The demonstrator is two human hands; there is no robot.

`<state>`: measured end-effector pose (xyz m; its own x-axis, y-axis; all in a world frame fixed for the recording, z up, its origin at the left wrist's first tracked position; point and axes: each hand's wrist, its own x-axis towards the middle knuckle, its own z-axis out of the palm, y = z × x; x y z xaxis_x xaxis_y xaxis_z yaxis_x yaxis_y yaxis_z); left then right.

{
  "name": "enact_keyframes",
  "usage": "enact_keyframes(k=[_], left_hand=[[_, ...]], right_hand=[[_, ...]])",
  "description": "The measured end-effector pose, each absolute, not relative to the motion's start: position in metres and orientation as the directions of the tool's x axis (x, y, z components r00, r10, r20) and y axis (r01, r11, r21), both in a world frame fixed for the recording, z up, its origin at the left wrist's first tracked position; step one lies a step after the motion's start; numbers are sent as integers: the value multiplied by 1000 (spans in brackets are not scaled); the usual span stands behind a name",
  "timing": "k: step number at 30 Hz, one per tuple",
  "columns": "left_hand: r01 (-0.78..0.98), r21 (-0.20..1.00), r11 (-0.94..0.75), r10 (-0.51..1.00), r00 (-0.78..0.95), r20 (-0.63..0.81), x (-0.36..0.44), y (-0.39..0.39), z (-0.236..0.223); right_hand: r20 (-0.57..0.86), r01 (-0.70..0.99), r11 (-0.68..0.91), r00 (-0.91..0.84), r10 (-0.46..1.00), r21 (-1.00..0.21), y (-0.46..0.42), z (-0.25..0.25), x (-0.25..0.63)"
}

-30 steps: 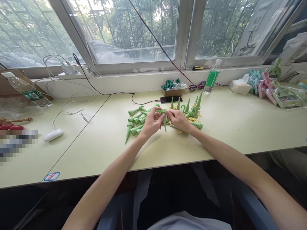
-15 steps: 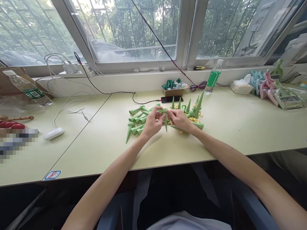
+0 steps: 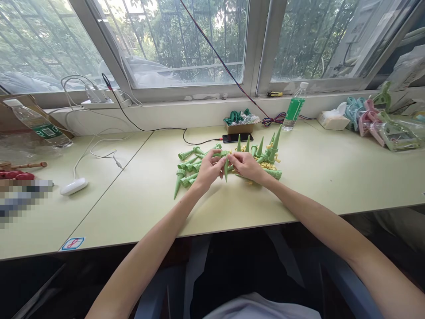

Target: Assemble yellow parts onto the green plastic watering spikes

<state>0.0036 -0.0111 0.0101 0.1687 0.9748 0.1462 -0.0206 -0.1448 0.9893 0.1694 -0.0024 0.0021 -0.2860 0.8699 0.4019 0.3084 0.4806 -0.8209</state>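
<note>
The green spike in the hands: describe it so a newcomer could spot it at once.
Below the windows, a pale table bears green spikes. Among them are the left hand and right hand. The held spike shows between them, tip toward the table's near edge, the only one in the fingers.

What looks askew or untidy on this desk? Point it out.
The bottle at the far left slants steeply, unlike the upright bottle near the tissues. Small yellow pieces lie loosely among the green spikes, which looks untidy. I see no spill.

Near tabletop [image 3: 229, 212] open; spikes [image 3: 179, 181] beyond.
</note>
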Motion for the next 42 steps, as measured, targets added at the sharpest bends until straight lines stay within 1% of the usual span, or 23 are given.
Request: enact_keyframes(k=[6,10,13,16,22,27,32,42], left_hand=[[-128,991,23,989,147,-4,4,-10,15],[-187,979,82,988,143,-56,3,-9,16],[-194,975,105,989,125,-82,2,-10,17],[-186,977,108,991,104,-89,2,-10,17],[-191,972,138,987,105,-119,1,-10,18],[-206,963,174,978,154,-143,-1,-9,16],[-208,963,171,973,188,-133,-3,-7,12],[-159,971,178,969,198,-145,-5,-8,14]], right_hand=[[417,324,489,-269,868,-810,-1,1,170],[430,280,487,-241,870,-828,-2,-1,169],[423,243,479,-252,871,-843,-3,-1,170],[418,265,486,-274,866,-833,-5,0,171],[466,346,553,-306,830,-758,-8,5,172],[496,358,594,-331,802,-721,-8,6,172],[492,337,603,-362,792,-723,-9,6,173],[499,353,612,-363,787,-708,-6,0,171]])
